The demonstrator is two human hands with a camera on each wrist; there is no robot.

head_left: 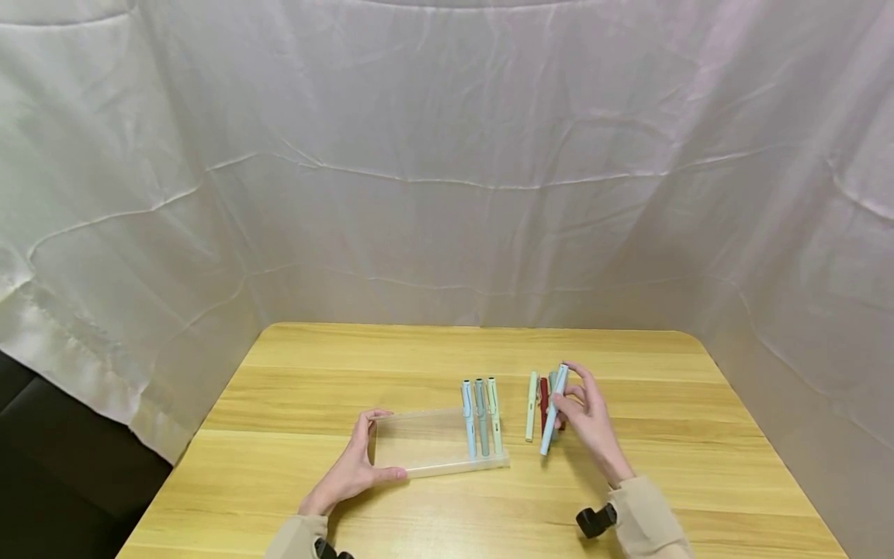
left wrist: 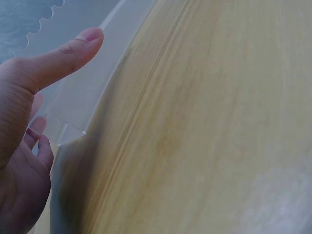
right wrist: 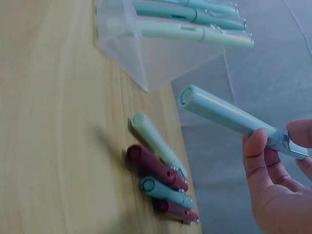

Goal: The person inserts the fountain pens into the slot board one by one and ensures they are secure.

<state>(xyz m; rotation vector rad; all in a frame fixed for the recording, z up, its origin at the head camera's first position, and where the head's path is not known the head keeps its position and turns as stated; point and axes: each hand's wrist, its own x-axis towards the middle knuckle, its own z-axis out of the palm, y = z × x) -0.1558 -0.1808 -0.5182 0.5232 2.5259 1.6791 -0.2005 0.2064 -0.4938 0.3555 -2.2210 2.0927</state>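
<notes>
My left hand (head_left: 352, 466) grips the left end of a clear plastic pen tray (head_left: 426, 442), its thumb along the front edge and its fingers at the back. At the tray's right end lie a light blue pen (head_left: 469, 423), a grey-green pen (head_left: 482, 423) and a pale green pen (head_left: 494, 415), side by side. Between thumb and fingers, my right hand (head_left: 590, 411) pinches another light blue pen (right wrist: 226, 114) near its clip end, raised over the loose pens. Those are a pale green pen (right wrist: 156, 139), a teal pen (right wrist: 165, 192) and two dark red pens (right wrist: 151, 163).
The loose pens lie close together on the wooden table (head_left: 433, 353), to the right of the tray. Pale curtains (head_left: 447, 233) hang behind the table and along its sides. The tray's back edge has a row of scalloped notches (left wrist: 41, 22).
</notes>
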